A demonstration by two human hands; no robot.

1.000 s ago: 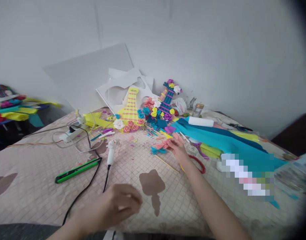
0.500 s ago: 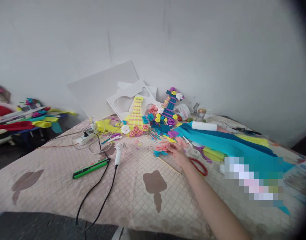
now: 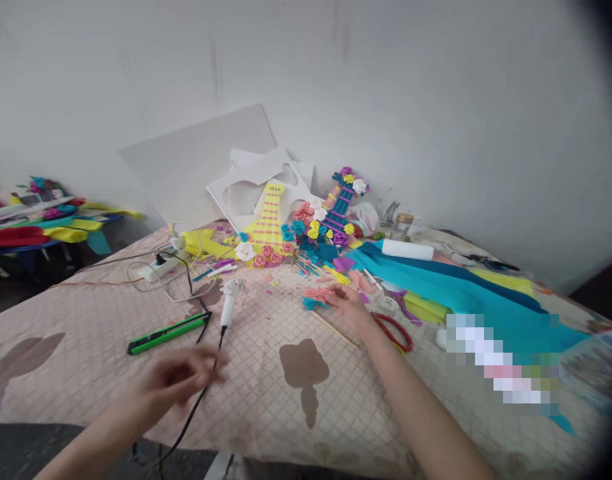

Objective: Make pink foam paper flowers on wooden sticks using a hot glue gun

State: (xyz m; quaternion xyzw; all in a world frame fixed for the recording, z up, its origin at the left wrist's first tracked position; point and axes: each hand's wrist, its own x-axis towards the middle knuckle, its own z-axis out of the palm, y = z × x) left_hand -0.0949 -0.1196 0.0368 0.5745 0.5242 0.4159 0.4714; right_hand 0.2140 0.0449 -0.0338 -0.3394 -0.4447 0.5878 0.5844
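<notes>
My right hand (image 3: 350, 308) reaches over the table, its fingertips pinched on a piece of pink crepe paper (image 3: 317, 293). Just below that paper lies a blue paper scrap (image 3: 313, 304), and a thin wooden stick (image 3: 335, 329) is under the hand. My left hand (image 3: 183, 377), blurred by motion, hovers above the black cord with fingers loosely apart and nothing seen in them. Close to it are the white glue gun (image 3: 228, 307) and a green flat iron (image 3: 169, 333).
Behind stand a yellow guitar-shaped piece (image 3: 269, 223) and a blue one (image 3: 339, 210), both with paper flowers. A power strip (image 3: 161, 265) with cables is at left. Red-handled scissors (image 3: 393, 331), a tape roll (image 3: 387, 305) and blue crepe paper (image 3: 436, 287) lie at right.
My left hand has come into view from the lower left, over the cord. My right hand keeps its hold on the pink paper almost in place. The view has shifted slightly.
</notes>
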